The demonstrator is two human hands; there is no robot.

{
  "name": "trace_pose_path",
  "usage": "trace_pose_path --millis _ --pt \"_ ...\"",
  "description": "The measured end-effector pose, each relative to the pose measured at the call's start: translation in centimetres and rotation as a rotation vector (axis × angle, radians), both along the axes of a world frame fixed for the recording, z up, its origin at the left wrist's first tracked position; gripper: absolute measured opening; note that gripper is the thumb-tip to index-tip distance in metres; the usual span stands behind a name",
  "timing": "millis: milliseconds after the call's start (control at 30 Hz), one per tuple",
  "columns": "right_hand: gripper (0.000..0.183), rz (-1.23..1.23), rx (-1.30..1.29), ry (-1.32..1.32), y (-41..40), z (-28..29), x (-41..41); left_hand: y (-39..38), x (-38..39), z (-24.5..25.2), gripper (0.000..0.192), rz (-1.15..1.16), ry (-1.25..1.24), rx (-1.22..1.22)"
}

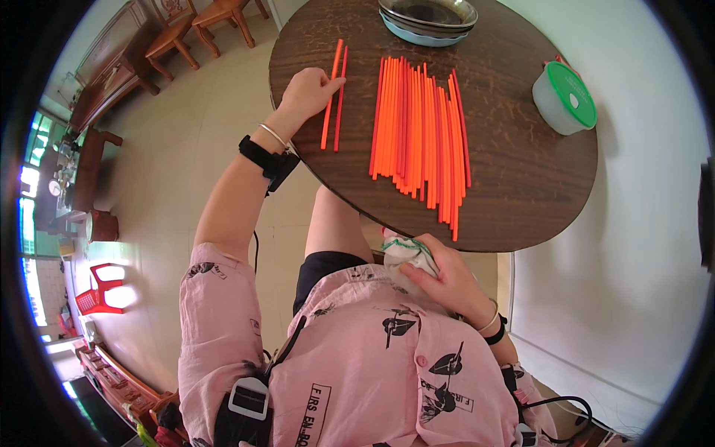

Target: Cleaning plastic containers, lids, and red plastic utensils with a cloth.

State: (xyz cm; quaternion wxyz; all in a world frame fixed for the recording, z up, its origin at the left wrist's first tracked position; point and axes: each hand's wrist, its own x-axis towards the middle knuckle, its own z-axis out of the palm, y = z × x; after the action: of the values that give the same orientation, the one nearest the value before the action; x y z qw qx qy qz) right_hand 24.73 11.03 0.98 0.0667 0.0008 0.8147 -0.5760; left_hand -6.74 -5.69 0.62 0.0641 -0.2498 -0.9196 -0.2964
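Observation:
My left hand (313, 92) rests at the table's left edge, its thumb and fingers at an orange stick (325, 131); a red stick (338, 123) lies close beside it, under or near the thumb tip. Whether the fingers grip a stick cannot be told. To the right, a row of orange and red sticks (419, 134) lies side by side on the dark wooden table (519, 184), their lower ends stepped. Below the table's near edge, my right hand (447, 274) holds a bunched white cloth (410, 257) with green stitching against my lap.
Stacked dishes (427, 22), the lowest light blue, stand at the table's far side. A tub with a green lid (570, 95) stands at the right, near a white wall (642, 223). Wooden chairs (173, 39) and a red plastic chair (106, 290) stand on the tiled floor at left.

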Motion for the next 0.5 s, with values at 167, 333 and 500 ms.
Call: trace_pose_path --millis 167,333,500 --pt "0.032 -0.031 -0.040 -0.042 0.6 -0.2 0.5 0.4 2.5 0.1 0.046 0.045 0.000 -0.114" --pt "0.034 -0.005 -0.054 -0.039 0.7 -0.6 0.8 0.2 4.6 -0.1 0.040 0.014 0.086 -0.196" --pt "0.035 0.001 -0.067 -0.017 0.5 -0.5 0.7 0.1 3.9 -0.9 0.030 0.025 0.109 -0.178"
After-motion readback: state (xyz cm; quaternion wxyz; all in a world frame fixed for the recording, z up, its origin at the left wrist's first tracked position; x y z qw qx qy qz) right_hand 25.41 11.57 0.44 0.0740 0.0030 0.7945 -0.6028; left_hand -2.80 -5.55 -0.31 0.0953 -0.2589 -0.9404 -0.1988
